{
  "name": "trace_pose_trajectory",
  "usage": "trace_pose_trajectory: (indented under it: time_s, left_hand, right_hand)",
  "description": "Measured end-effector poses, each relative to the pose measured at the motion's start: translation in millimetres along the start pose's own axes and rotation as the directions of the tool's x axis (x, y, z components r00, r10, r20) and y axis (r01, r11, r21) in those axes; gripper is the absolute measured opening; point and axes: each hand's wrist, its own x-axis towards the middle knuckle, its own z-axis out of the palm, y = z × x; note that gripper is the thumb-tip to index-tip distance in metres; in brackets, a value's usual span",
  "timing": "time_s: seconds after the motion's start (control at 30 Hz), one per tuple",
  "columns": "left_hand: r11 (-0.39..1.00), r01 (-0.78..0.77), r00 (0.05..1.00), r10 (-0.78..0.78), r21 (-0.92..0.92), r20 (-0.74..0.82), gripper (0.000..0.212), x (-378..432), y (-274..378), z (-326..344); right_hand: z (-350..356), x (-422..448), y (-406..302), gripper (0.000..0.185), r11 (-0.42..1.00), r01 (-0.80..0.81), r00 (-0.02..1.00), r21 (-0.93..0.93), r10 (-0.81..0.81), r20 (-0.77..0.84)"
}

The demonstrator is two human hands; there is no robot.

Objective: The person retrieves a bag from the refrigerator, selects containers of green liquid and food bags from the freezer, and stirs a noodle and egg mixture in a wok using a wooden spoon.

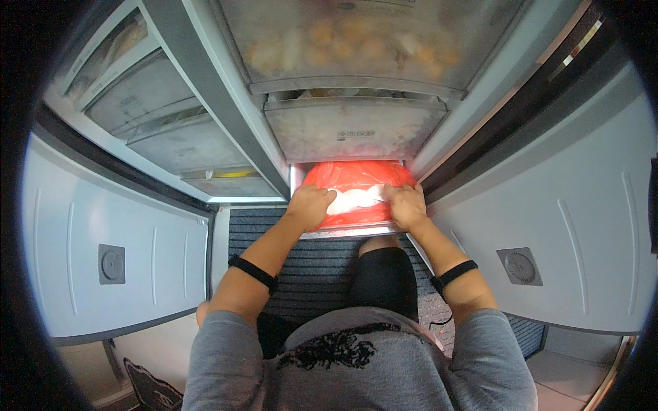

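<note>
A red plastic bag point(349, 174) lies in a pulled-out bottom freezer drawer point(349, 232). White, rounded contents point(354, 200) show brightly between its red folds; what they are cannot be told. At the left side of the bag, my left hand point(312, 204) has its fingers closed on the plastic. My right hand point(408, 204) grips the bag's right part beside the white contents. Both hands are over the drawer, and the fingertips are partly hidden in the folds.
Above are a closed frosted drawer point(354, 123) and a larger one point(354, 46) with yellowish food. More drawers point(190, 144) fill the left compartment. The left door point(128, 205) and right door point(545, 205) stand open. A dark ribbed mat point(313, 277) covers the floor.
</note>
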Motion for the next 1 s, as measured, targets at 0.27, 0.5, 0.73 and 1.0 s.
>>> trace_pose_trajectory:
  time_s: [0.27, 0.5, 0.73, 1.0]
  left_hand:
    - [0.976, 0.185, 0.983, -0.186, -0.115, 0.008, 0.027, -7, 19, -14]
    - [0.857, 0.502, 0.84, -0.516, -0.119, -0.171, 0.034, -22, 17, -18]
    - [0.79, 0.579, 0.813, -0.577, -0.202, 0.073, 0.026, -25, -18, -84]
    - [0.744, 0.135, 0.902, -0.365, -0.655, -0.229, 0.023, 5, 9, -107]
  right_hand:
    - [-6, -12, -8, 0.019, 0.978, -0.128, 0.989, 0.166, 0.138, -0.056]
    - [-6, -28, 6, 0.035, 0.987, -0.107, 0.95, -0.121, 0.065, -0.305]
    - [-45, -6, 11, 0.018, 0.95, -0.311, 0.941, 0.021, 0.311, -0.136]
    - [-93, 15, -10, 0.016, 0.417, 0.143, 0.982, 0.897, 0.054, -0.182]
